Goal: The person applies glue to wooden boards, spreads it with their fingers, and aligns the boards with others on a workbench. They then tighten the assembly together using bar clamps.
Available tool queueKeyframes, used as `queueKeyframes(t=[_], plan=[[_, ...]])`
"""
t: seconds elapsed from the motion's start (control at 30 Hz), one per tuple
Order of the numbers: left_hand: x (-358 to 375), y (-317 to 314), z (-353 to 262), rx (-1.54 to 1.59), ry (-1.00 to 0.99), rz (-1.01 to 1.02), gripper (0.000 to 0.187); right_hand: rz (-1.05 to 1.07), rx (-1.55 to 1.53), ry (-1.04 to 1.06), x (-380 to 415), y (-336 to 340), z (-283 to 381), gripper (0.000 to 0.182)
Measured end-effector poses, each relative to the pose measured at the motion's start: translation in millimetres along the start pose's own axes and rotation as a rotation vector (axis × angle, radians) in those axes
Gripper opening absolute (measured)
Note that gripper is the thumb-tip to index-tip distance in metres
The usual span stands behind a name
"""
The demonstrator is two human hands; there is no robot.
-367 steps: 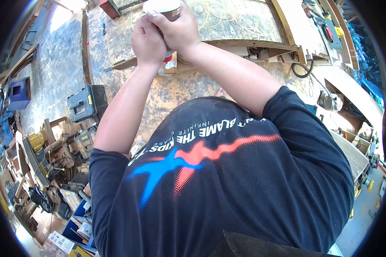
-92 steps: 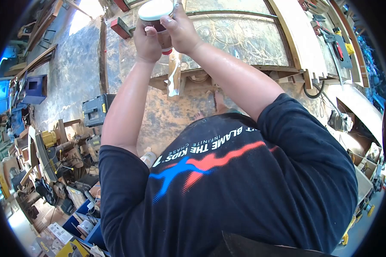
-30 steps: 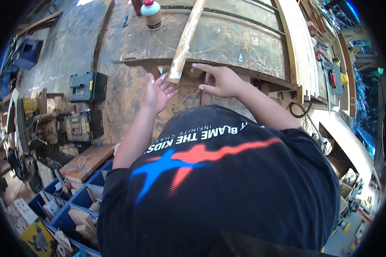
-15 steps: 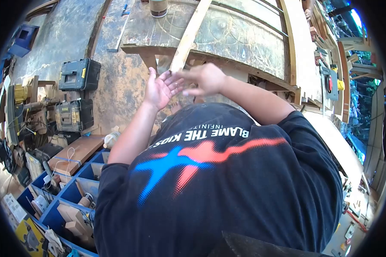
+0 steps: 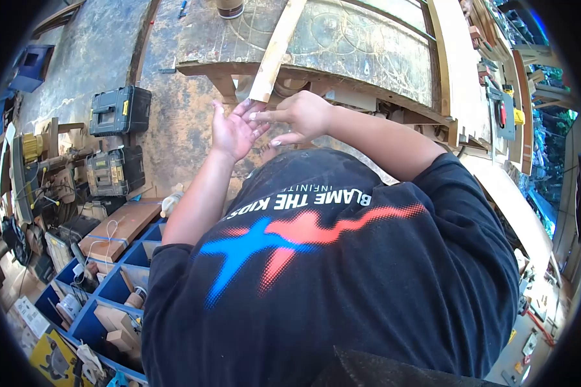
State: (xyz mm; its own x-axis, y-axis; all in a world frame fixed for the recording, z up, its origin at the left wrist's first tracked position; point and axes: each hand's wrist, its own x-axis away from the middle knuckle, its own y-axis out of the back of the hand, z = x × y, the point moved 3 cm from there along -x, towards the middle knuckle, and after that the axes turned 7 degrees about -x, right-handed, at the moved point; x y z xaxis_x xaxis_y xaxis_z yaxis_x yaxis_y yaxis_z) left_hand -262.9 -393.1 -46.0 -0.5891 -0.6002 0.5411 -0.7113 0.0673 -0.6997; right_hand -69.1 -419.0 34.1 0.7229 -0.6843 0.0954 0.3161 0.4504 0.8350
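My left hand [image 5: 233, 134] is palm up with its fingers spread, and nothing lies on the palm. My right hand [image 5: 303, 117] is beside it, index finger and thumb stretched out and the other fingers curled. That index fingertip overlaps the fingers of my left hand in this view. Just beyond both hands is the near end of a long pale wooden strip [image 5: 274, 61]. It lies across the worn workbench [image 5: 348, 48] and juts out over its front edge, close to my left fingertips.
A brown can [image 5: 230, 8] stands at the bench's far side. Two black tool cases [image 5: 120, 111] sit on the floor to the left. Nearer is a blue compartment box [image 5: 116, 290] with wood offcuts, beside a brown board [image 5: 121, 229]. Tools and timber line the right side.
My right hand has gone from blurred motion to a clear pointing pose against my left fingers. The view has shifted slightly, and the wooden strip appears higher in it.
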Motion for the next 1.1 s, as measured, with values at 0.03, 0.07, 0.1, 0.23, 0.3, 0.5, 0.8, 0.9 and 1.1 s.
queueKeyframes(t=[0.03, 0.07, 0.1, 0.23, 0.3, 0.5, 0.8, 0.9, 1.1], plan=[[1.0, -1.4, -0.6, -0.005, -0.004, -0.009, 0.106, -0.102, 0.01, -0.1, 0.4, -1.3, -4.9, 0.079], [1.1, -2.0, -0.4, -0.007, -0.008, -0.018, 0.106, -0.202, 0.021, -0.2, 0.2, 0.2, -10.2, 0.077], [0.5, -1.4, -0.1, -0.004, -0.01, -0.015, 0.107, -0.3, 0.034, -0.3, 0.8, 1.3, -17.8, 0.075], [1.0, 0.6, 1.9, 0.003, -0.009, -0.012, 0.107, -0.206, 0.025, 0.049, 18.1, -6.2, -27.2, 0.069], [1.1, 0.9, 0.6, -0.004, -0.011, -0.013, 0.107, -0.21, 0.049, 0.065, 22.3, -5.1, -26.6, 0.068], [2.6, -6.1, -0.7, -0.007, 0.002, -0.051, 0.106, -0.294, 0.046, 0.002, 11.1, -6.0, -40.2, 0.065], [-0.3, -1.4, 2.9, -0.015, 0.029, -0.049, 0.104, -0.063, 0.117, -0.231, -4.7, 11.6, -22.9, 0.077], [-3.1, 7.7, 2.0, -0.081, 0.021, 0.0, 0.104, -0.087, 0.166, -0.521, -3.9, 35.2, -52.3, 0.083], [-1.3, 1.7, -3.0, -0.077, 0.058, -0.063, 0.099, -0.01, 0.193, -0.199, 1.8, 36.2, -35.5, 0.079]])
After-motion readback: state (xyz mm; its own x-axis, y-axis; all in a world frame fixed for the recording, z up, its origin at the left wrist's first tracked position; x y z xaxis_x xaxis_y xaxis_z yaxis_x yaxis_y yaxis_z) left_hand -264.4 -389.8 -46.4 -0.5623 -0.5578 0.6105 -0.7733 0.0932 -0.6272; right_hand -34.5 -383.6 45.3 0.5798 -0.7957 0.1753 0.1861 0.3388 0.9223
